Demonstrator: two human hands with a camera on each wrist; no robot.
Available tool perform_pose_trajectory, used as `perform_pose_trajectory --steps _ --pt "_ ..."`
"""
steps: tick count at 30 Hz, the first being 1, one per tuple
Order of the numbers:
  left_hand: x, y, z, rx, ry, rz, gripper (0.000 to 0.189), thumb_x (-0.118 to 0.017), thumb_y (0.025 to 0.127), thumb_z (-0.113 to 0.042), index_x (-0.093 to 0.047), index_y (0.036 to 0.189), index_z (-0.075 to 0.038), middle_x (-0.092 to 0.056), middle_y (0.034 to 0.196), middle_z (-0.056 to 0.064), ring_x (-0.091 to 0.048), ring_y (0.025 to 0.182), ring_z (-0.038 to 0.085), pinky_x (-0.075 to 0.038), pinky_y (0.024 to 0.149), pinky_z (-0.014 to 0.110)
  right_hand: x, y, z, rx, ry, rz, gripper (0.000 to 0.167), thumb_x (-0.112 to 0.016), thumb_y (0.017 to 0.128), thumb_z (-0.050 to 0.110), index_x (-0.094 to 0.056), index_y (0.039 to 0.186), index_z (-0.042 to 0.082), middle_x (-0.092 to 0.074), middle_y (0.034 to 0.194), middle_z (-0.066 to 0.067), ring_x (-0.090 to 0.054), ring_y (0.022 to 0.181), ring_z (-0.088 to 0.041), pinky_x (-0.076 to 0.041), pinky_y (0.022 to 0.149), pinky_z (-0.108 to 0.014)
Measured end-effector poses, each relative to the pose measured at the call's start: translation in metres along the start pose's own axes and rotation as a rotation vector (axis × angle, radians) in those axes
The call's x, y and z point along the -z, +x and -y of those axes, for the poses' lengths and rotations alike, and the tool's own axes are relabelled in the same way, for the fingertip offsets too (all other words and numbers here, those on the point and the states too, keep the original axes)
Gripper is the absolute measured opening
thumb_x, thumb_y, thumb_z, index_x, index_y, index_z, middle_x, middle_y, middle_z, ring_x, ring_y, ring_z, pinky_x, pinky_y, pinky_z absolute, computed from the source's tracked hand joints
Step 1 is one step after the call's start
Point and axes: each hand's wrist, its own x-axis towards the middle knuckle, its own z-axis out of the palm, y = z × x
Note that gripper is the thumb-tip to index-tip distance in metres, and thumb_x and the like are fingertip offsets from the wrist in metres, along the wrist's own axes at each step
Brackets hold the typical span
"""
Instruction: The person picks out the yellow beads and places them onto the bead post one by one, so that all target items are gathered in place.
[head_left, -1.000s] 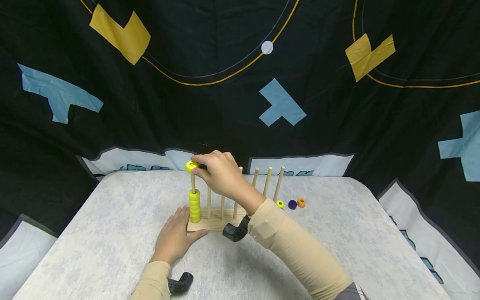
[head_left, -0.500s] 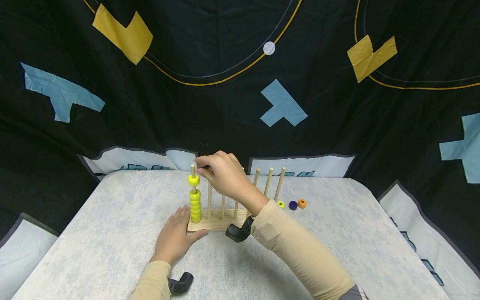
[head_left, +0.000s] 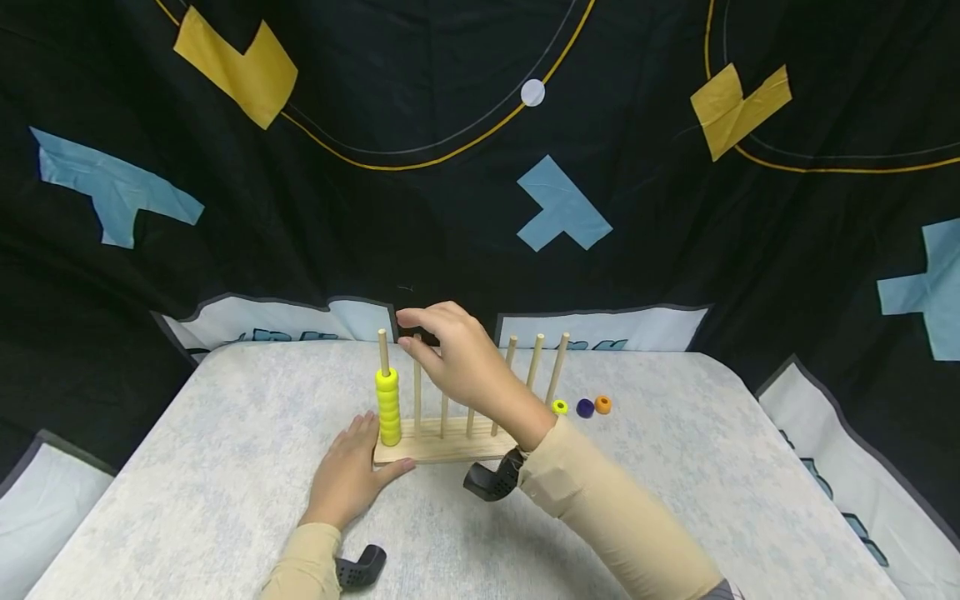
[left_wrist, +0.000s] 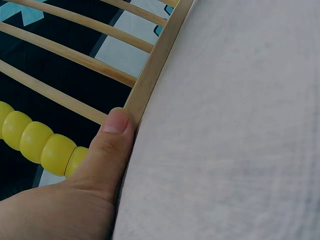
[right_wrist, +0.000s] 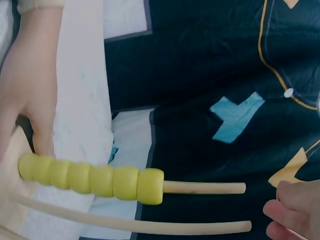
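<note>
A wooden peg rack (head_left: 450,451) stands on the table, its upright pegs set in a row. Several yellow beads (head_left: 388,407) are stacked on the leftmost peg, whose bare tip (right_wrist: 205,187) sticks out above them in the right wrist view. My left hand (head_left: 347,468) rests at the rack's left end, fingers extended along the side. Its thumb (left_wrist: 107,142) presses the front edge of the base in the left wrist view. My right hand (head_left: 468,354) is in the air just right of that peg's top, thumb and fingers apart, holding nothing.
A loose yellow bead (head_left: 559,407), a purple bead (head_left: 585,408) and an orange bead (head_left: 603,405) lie right of the rack, on the pale table (head_left: 675,467). The other pegs (head_left: 557,368) carry no beads where visible. A dark curtain (head_left: 450,233) hangs behind.
My right hand let go of a yellow bead at the leftmost peg's top. The bead slid down onto the stack, and the hand drew slightly right. My left hand stayed put.
</note>
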Motion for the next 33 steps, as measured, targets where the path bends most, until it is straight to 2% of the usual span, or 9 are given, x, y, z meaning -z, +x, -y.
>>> perform_pose_trajectory --steps 6,11,17,22,26,29,33 --pt "-0.001 0.001 0.000 0.012 -0.008 0.005 0.111 -0.061 0.078 -0.077 -0.031 0.154 -0.002 -0.030 0.160 0.021 -0.026 0.150 0.041 -0.018 0.125 0.057 -0.001 -0.033 0.007 0.087 0.043 -0.050 0.034 -0.070 0.093 0.012 -0.066 0.127 0.007 -0.071 0.121 -0.002 -0.061 0.119 -0.015 -0.052 0.103 -0.022" --pt "-0.003 0.002 0.001 0.003 -0.009 -0.007 0.108 -0.066 0.079 -0.072 -0.032 0.154 -0.002 -0.032 0.159 0.021 -0.027 0.149 0.041 -0.019 0.124 0.057 -0.003 -0.066 0.008 0.057 0.058 0.013 0.035 -0.070 0.094 0.017 -0.066 0.129 0.010 -0.071 0.123 0.001 -0.061 0.119 -0.011 -0.053 0.101 -0.022" --pt "-0.004 0.002 0.003 -0.016 -0.011 -0.009 0.107 -0.067 0.080 -0.071 -0.032 0.154 -0.002 -0.032 0.159 0.023 -0.027 0.149 0.043 -0.019 0.124 0.058 -0.009 -0.105 -0.004 -0.047 0.079 0.089 0.033 -0.069 0.095 0.022 -0.067 0.127 0.014 -0.071 0.124 0.005 -0.062 0.118 -0.010 -0.055 0.100 -0.028" --pt "-0.005 0.001 0.005 -0.010 -0.015 0.001 0.108 -0.065 0.080 -0.071 -0.030 0.154 -0.001 -0.031 0.159 0.023 -0.026 0.149 0.043 -0.018 0.124 0.058 -0.014 -0.136 -0.025 -0.190 0.108 0.113 0.031 -0.071 0.093 0.023 -0.069 0.124 0.017 -0.071 0.122 0.007 -0.063 0.117 -0.009 -0.056 0.099 -0.033" --pt "-0.006 -0.001 0.005 -0.012 -0.017 0.000 0.108 -0.065 0.080 -0.071 -0.030 0.154 0.000 -0.030 0.160 0.023 -0.026 0.149 0.043 -0.017 0.124 0.058 -0.011 -0.158 -0.043 -0.317 0.126 0.115 0.031 -0.070 0.094 0.026 -0.069 0.124 0.019 -0.070 0.121 0.009 -0.063 0.117 -0.009 -0.056 0.099 -0.037" --pt "-0.005 0.000 0.005 -0.019 -0.017 -0.008 0.108 -0.065 0.081 -0.071 -0.030 0.154 0.000 -0.030 0.160 0.023 -0.026 0.149 0.043 -0.018 0.124 0.058 -0.006 -0.173 -0.058 -0.381 0.111 0.103 0.032 -0.070 0.094 0.026 -0.068 0.124 0.019 -0.071 0.119 0.010 -0.064 0.115 -0.011 -0.055 0.099 -0.040" --pt "-0.004 0.001 0.005 -0.025 -0.015 -0.009 0.108 -0.064 0.081 -0.072 -0.031 0.154 0.000 -0.030 0.159 0.023 -0.026 0.149 0.043 -0.018 0.124 0.058 0.003 -0.188 -0.081 -0.441 0.081 0.058 0.034 -0.072 0.092 0.021 -0.067 0.125 0.014 -0.072 0.116 0.006 -0.067 0.108 -0.015 -0.059 0.085 -0.034"
